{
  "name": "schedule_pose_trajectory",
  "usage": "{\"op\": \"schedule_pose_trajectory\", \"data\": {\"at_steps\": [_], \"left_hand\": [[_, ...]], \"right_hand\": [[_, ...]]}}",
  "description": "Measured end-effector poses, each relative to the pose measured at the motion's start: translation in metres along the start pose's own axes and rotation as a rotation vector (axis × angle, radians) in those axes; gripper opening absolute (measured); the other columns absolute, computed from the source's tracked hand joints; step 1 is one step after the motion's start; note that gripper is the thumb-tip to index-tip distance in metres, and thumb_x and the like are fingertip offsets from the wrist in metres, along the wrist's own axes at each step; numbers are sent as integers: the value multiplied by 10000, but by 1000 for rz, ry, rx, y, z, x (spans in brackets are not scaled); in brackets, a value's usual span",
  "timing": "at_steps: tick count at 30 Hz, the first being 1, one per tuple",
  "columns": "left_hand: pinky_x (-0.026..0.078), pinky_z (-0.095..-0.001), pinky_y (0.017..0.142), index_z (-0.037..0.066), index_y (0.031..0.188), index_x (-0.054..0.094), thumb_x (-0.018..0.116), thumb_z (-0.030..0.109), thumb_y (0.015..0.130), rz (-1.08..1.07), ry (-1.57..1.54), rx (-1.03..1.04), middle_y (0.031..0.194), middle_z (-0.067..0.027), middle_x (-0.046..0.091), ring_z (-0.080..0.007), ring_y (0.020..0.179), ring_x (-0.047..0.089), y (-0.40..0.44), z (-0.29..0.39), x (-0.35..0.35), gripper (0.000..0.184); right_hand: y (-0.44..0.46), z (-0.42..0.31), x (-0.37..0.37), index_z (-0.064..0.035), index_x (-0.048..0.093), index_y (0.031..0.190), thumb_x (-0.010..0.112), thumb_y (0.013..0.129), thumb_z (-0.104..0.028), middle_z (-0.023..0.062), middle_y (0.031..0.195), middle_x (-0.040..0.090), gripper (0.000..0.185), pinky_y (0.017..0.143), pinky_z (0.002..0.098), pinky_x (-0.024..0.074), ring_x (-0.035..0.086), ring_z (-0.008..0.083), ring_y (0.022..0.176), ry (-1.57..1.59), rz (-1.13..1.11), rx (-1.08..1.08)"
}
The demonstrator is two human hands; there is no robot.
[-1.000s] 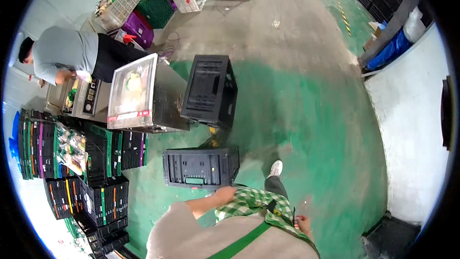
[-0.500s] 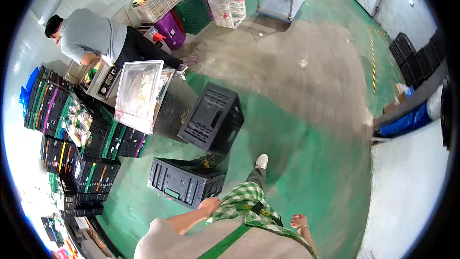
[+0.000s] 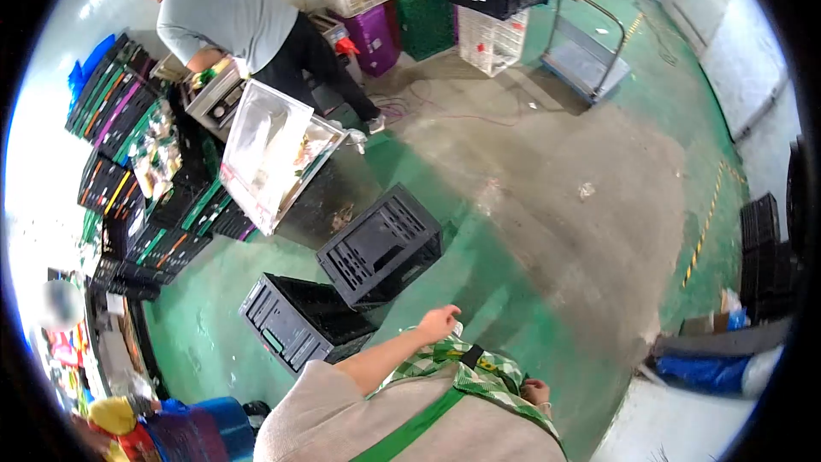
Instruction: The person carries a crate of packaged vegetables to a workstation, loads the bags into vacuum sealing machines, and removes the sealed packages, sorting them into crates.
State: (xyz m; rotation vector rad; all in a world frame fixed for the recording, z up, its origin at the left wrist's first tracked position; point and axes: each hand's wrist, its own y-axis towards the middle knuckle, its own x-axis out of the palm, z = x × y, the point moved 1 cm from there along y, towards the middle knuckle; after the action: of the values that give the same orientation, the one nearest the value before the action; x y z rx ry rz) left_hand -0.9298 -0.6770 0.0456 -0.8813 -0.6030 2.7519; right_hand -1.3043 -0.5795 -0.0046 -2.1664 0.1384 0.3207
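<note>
My left hand hangs in front of my green checked apron, loosely bent with its fingers partly apart and nothing in it. At the right side of the apron is my right hand, its fingers curled in and nothing visible in them. Nearest to my left hand are two black plastic crates on the green floor: one crate shows its slatted side upward, and the other, an open-mouthed crate, lies just left of it. Neither hand touches a crate.
A person in a grey shirt leans over a machine at the upper left. Beside it stands a bin with a clear lid. Stacked black crates line the left. A platform trolley stands at the back.
I have moved forward, and the view has turned left. My left hand has swung forward and up, away from beside the nearer crate. My right hand has drawn back beside the apron.
</note>
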Motion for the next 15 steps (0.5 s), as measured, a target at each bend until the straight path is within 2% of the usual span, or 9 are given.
{"op": "schedule_pose_trajectory", "data": {"at_steps": [3, 5, 6, 7, 8, 9, 11, 13, 15], "left_hand": [[482, -389, 737, 120, 1065, 547, 523, 220, 773, -7, -27, -34, 927, -127, 631, -290, 841, 605, 2, 15, 9, 310], [482, -382, 754, 118, 1056, 556, 516, 223, 769, 11, 64, -205, 937, -108, 632, -282, 849, 603, -7, 8, 10, 308], [481, -389, 768, 116, 1050, 562, 491, 200, 777, -3, 172, -195, 936, -118, 631, -293, 861, 603, -7, -39, 31, 294], [480, -396, 782, 114, 1045, 568, 465, 176, 785, -19, 283, -184, 934, -128, 629, -303, 872, 602, -9, -81, 51, 287], [479, -393, 796, 99, 996, 600, 473, 186, 774, 160, 190, -515, 959, -130, 628, -296, 899, 599, -27, -65, 42, 270], [482, -401, 790, 88, 905, 639, 491, 203, 768, 299, 151, -632, 981, -147, 622, -292, 924, 594, -45, -85, 55, 232], [496, -390, 769, 95, 837, 663, 512, 228, 757, 62, 241, -845, 991, -141, 622, -284, 942, 593, -72, -78, 62, 216], [503, -397, 687, 136, 864, 653, 547, 191, 710, -208, 580, -784, 874, -109, 651, -280, 813, 623, -88, -91, 108, 195], [507, -354, 749, 90, 892, 664, 534, 234, 748, -654, 684, -562, 948, -109, 642, -248, 943, 602, -84, -73, 141, 242]], "right_hand": [[41, -50, -27, 15, 616, 820, 574, 703, 3, 116, 650, 605, 125, 462, 287, 481, 585, 187, 520, -8, -19, 20], [82, -64, -41, 11, 617, 820, 567, 711, 3, 118, 654, 606, 120, 464, 288, 485, 586, 189, 521, -61, -80, 10], [105, -69, -50, 6, 614, 866, 565, 726, -6, 119, 676, 613, 150, 474, 296, 490, 587, 191, 525, -111, -154, 2], [109, -92, -55, 4, 613, 884, 564, 729, -9, 118, 682, 614, 163, 478, 299, 492, 588, 191, 529, -325, -184, -130], [114, -118, -57, 3, 612, 903, 564, 733, -11, 117, 688, 615, 177, 483, 302, 493, 590, 192, 532, -531, -217, -268], [128, -132, -68, 3, 612, 905, 567, 731, -15, 118, 689, 614, 181, 485, 304, 494, 590, 193, 534, -495, -244, -240], [168, -152, -84, 4, 613, 910, 572, 727, -23, 120, 691, 613, 190, 490, 307, 494, 590, 194, 538, -399, -286, -184], [201, -178, -108, -1, 617, 885, 566, 723, -31, 110, 659, 606, 172, 460, 307, 485, 575, 188, 506, -323, -319, -135], [228, -209, -138, -1, 605, 857, 545, 730, -24, 100, 636, 598, 142, 440, 304, 477, 569, 182, 488, -327, -310, -182]]}}
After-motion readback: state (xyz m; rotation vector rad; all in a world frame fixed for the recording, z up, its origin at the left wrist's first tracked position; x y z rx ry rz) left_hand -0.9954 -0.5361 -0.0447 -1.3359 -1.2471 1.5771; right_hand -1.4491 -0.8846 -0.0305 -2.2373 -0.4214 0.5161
